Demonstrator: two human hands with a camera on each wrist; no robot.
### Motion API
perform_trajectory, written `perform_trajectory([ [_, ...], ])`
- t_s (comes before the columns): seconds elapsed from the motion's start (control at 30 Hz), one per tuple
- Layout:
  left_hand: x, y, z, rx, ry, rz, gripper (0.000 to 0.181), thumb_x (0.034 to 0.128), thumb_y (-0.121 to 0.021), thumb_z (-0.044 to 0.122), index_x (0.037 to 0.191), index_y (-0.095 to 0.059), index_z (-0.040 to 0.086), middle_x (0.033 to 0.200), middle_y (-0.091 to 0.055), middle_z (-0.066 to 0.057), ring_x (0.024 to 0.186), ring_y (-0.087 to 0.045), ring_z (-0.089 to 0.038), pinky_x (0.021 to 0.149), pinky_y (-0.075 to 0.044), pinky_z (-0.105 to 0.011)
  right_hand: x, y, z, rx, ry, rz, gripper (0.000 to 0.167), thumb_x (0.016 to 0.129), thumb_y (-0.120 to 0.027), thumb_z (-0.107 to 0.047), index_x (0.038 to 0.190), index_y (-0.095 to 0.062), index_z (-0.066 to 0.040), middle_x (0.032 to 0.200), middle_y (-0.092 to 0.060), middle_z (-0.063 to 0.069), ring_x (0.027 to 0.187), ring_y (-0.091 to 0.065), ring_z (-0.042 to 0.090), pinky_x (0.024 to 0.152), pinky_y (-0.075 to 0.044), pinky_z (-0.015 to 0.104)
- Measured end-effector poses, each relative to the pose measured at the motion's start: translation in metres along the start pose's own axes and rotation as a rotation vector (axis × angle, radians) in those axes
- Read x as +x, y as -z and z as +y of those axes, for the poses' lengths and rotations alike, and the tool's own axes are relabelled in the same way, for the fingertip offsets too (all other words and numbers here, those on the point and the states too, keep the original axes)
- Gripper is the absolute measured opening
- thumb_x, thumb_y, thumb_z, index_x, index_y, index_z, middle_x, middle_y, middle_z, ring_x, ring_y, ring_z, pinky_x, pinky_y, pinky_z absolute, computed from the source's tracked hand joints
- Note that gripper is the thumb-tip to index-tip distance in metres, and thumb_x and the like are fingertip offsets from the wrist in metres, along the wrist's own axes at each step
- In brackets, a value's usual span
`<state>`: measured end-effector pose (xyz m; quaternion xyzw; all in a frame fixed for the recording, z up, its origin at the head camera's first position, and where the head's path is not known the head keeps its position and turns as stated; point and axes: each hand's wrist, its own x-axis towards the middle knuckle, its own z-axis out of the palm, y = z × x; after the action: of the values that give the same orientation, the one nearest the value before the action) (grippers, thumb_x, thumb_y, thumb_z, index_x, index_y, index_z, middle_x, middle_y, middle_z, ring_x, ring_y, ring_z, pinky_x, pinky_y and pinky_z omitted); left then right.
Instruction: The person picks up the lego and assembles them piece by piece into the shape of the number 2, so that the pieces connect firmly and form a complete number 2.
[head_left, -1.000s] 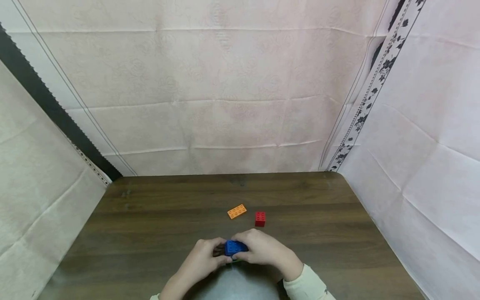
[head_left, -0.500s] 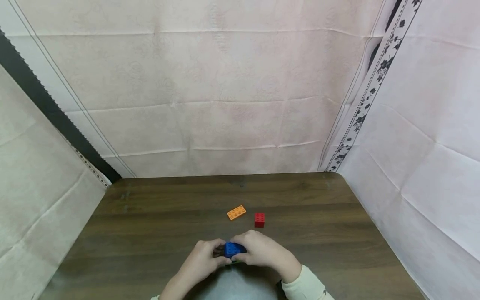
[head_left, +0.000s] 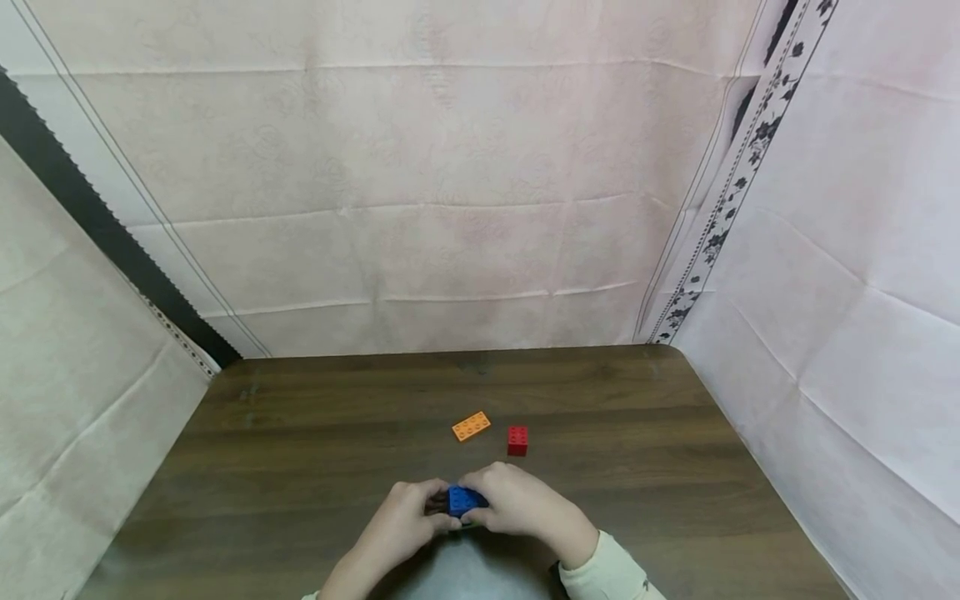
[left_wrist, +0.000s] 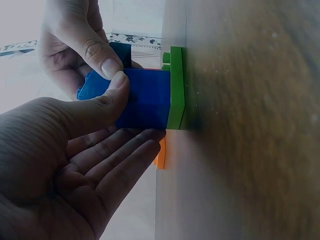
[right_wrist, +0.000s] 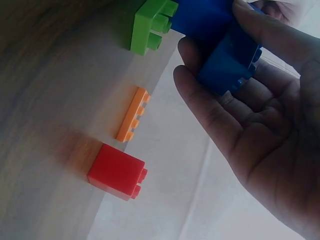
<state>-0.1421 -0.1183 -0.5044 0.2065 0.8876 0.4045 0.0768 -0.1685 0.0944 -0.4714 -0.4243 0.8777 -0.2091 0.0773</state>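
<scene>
Sleeve cuff point(head_left: 609, 568), pale, at the right wrist, along the bottom edge. Just beyond it, low on a brown wood-grain table point(head_left: 285, 467), the left hand point(head_left: 405, 518) and right hand point(head_left: 517, 502) meet, both grasping a blue block point(left_wrist: 145, 97) between thumb and fingers. The block sits on a green brick point(left_wrist: 176, 87) whose studs show beside it; whether that brick touches the table, I cannot tell. Past the hands stand a red brick point(head_left: 517, 441) and, a little farther left, a flat orange brick point(head_left: 471, 426), slanted, studs up. Creased pale cloth point(head_left: 450, 208) hangs behind.
</scene>
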Motion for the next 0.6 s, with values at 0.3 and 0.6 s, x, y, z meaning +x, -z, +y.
perform_trajectory([
  [0.3,-0.0002,0.0011,0.0013,0.002,-0.008,-0.007,0.028,0.0835,-0.084,0.023,0.104,-0.074,0.008,0.096,-0.075,-0.002,0.086,-0.072,-0.015,0.07,-0.058,-0.028,-0.0002,0.0023,-0.0023,-0.016,-0.007,-0.007,0.015,0.093,-0.075,-0.022,0.107,-0.071,-0.016,0.089,-0.065,-0.016,0.068,-0.051,-0.003,0.061,-0.042,0.014],
  [0.6,0.0009,-0.0004,-0.0003,0.026,0.0,-0.002,0.027,0.0837,-0.084,0.024,0.104,-0.074,0.009,0.095,-0.074,0.0,0.086,-0.072,-0.014,0.07,-0.057,-0.027,0.0027,0.0029,-0.0034,-0.042,-0.035,-0.036,0.013,0.093,-0.075,-0.023,0.104,-0.07,-0.017,0.084,-0.062,-0.017,0.065,-0.048,-0.001,0.058,-0.04,0.016],
])
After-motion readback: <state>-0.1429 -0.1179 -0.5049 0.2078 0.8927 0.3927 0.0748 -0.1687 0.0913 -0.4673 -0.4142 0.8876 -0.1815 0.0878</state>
